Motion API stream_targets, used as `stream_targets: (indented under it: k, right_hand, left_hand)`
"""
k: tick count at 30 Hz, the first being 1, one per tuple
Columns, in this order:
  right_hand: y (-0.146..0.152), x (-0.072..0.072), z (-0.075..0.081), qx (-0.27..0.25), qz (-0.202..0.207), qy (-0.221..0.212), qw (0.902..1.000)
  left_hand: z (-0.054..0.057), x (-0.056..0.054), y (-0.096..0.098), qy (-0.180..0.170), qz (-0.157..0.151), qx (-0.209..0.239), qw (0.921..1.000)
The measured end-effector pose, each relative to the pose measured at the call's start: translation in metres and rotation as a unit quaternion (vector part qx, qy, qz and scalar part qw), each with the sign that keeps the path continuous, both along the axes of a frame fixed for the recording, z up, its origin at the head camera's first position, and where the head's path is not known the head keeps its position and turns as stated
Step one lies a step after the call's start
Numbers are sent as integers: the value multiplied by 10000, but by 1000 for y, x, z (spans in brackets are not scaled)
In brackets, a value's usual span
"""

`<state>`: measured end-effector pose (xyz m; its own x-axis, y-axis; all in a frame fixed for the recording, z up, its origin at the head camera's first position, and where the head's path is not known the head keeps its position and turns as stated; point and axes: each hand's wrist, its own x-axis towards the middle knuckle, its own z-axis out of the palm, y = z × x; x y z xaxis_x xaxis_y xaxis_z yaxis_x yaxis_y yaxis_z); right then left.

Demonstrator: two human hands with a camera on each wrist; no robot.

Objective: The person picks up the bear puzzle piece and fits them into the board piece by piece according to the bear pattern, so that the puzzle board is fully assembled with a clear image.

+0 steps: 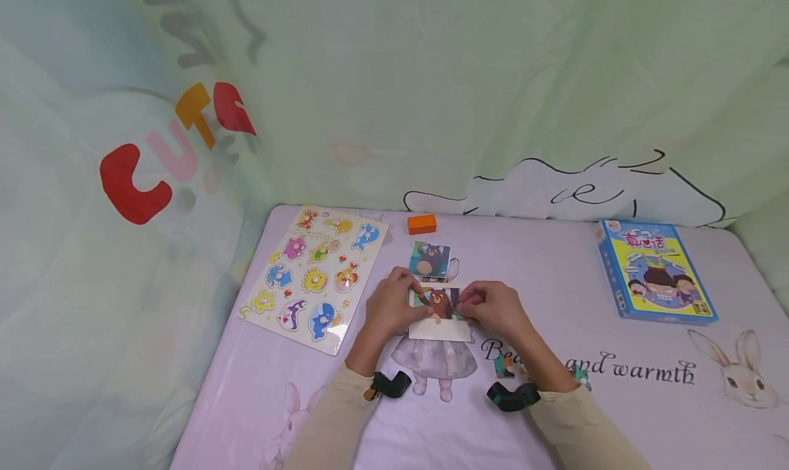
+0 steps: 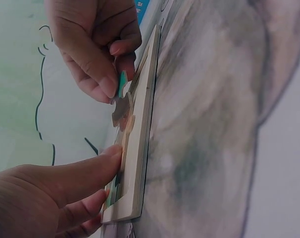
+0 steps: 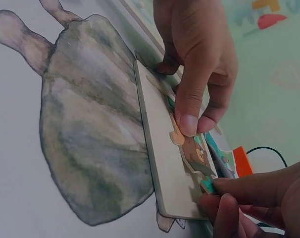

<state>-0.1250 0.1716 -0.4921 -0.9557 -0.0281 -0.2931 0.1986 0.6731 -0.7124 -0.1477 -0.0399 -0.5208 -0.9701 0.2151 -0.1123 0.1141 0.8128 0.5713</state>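
Observation:
A pale wooden puzzle board (image 1: 439,330) lies between both hands, its upper part filled with bear-picture pieces (image 1: 438,301) and its lower part bare. At the board's left edge, my left hand (image 1: 394,304) has its thumb on the pieces and its fingers around the side. My right hand (image 1: 498,310) pinches a small teal-edged puzzle piece (image 3: 207,185) between thumb and fingers at the picture's right side. Just above the board lies a bear picture card (image 1: 429,260). Loose puzzle pieces (image 1: 505,366) rest near my right wrist, partly hidden by the forearm.
To the left is a sea-animal peg puzzle (image 1: 297,267). An orange block (image 1: 422,224) sits at the back, and a blue-and-yellow box (image 1: 659,271) lies at the right. Printed cloth covers the table; a green curtain (image 1: 394,114) hangs behind it.

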Motion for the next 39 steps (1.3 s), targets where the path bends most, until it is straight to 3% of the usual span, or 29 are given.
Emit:
stream_targets:
  k: [14, 20, 24, 28, 32, 39]
  right_hand:
    - [-1, 2, 0, 418, -87, 86, 9990]
    - [6, -3, -2, 257, 176, -189, 9993]
    - [9, -7, -2, 166, 368, -346, 9986]
    - [11, -8, -3, 139, 487, -391, 9980]
    - [12, -9, -4, 129, 533, -364, 9978]
    - [11, -7, -1, 249, 671, -145, 9973]
  left_hand:
    - [2, 1, 4, -34, 33, -65, 10000]
    - [6, 6, 7, -56, 222, 13, 9997]
    - [10, 10, 13, 168, 399, 236, 9988]
    - [10, 13, 20, 468, 208, 241, 9984]
    - [6, 14, 25, 469, -79, -34, 9989]
    - [3, 14, 29, 470, -74, -210, 9986]
